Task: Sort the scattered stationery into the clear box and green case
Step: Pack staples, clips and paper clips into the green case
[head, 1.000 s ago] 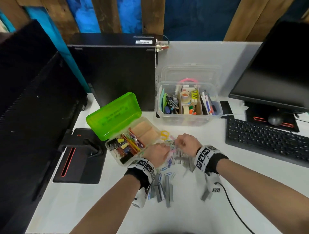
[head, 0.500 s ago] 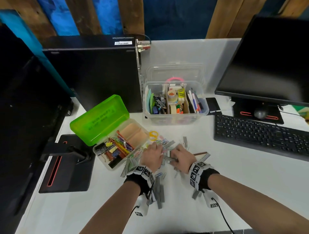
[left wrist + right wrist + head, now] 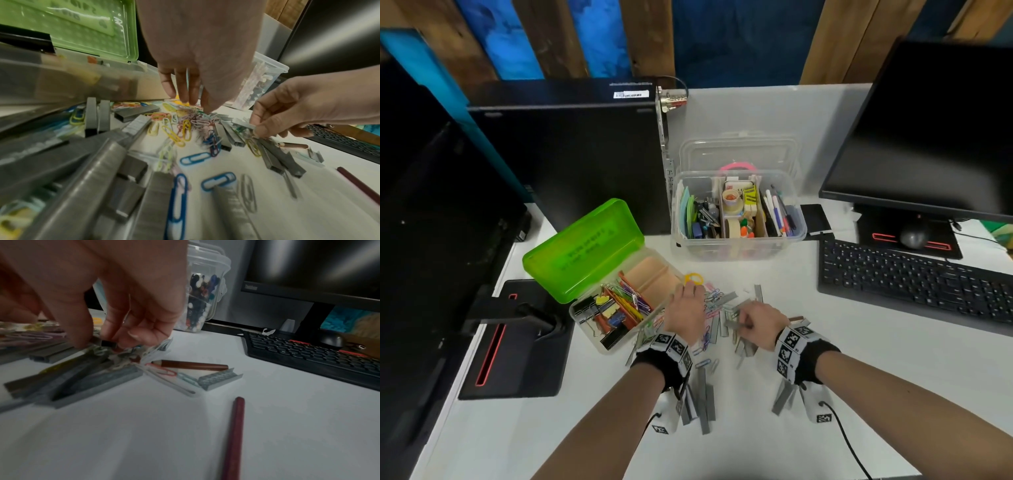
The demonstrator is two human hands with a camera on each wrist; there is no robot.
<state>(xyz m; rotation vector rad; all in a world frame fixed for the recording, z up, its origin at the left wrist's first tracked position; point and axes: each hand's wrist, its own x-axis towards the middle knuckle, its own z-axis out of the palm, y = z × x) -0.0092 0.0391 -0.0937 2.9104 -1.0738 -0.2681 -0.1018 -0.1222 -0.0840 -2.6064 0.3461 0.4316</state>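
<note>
Green case (image 3: 585,246) with clips, probably binder clips.

My head camera looks steeply down on the white desk (image 3: 825,394) from above. Both wrist cameras sit low, close to the surface, facing forward; all three share the staple strips (image 3: 703,407) (image 3: 285,160) (image 3: 220,378).

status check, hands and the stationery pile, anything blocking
Left hand open, fingertips on paper clips. Right hand pinching staple strip. Green case open beside pile. Nothing blocking.
</note>
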